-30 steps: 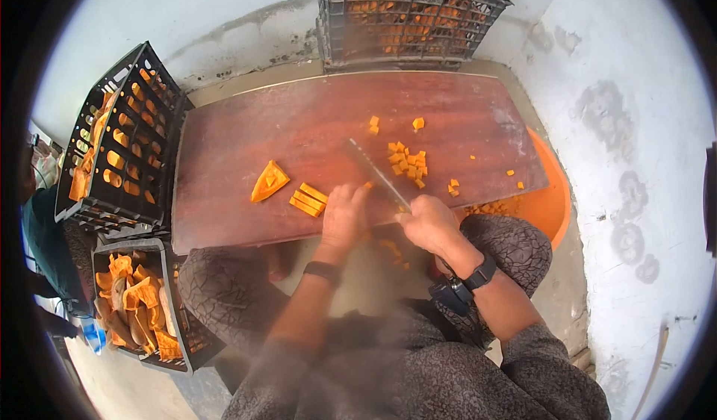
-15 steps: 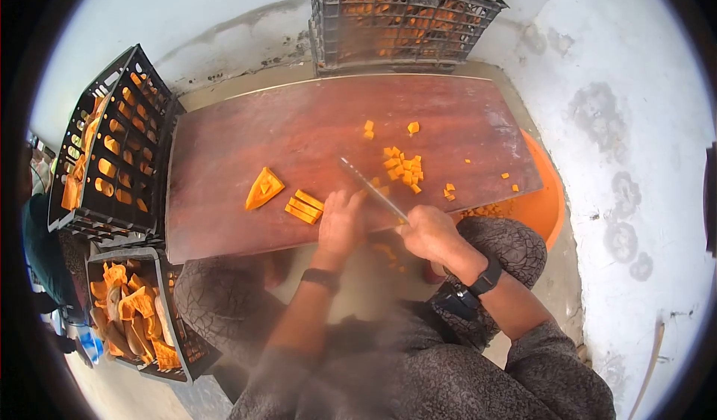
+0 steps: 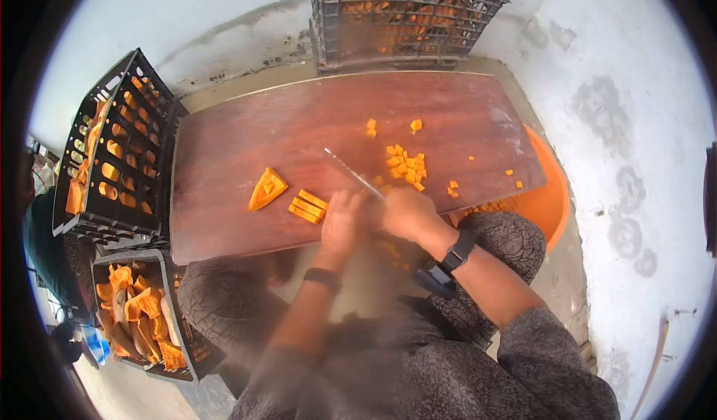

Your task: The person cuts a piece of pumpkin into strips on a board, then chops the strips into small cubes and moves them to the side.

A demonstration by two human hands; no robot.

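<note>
My right hand (image 3: pixel 409 212) is wrapped round the handle of a knife (image 3: pixel 349 170), whose blade points up and left over the board. Close beside the blade, my left hand (image 3: pixel 342 224) rests at the board's near edge with its fingers curled down; what lies under them is hidden. Several orange squash sticks (image 3: pixel 306 206) lie side by side just left of that hand. Further left is a larger squash wedge (image 3: pixel 267 188). A loose heap of squash cubes (image 3: pixel 405 166) sits beyond the knife to the right.
The reddish board (image 3: pixel 246 136) spans in front of my knees. An orange tub (image 3: pixel 554 196) stands under its right end with small pieces inside. Black crates of squash stand at the left (image 3: pixel 119 151), lower left (image 3: pixel 196 345) and far side (image 3: pixel 403 20). A white wall (image 3: pixel 627 121) rises at right.
My right hand and the knife have moved left, bringing the blade closer to my left hand. The left hand stays nearly in place, and the squash pieces keep their arrangement.
</note>
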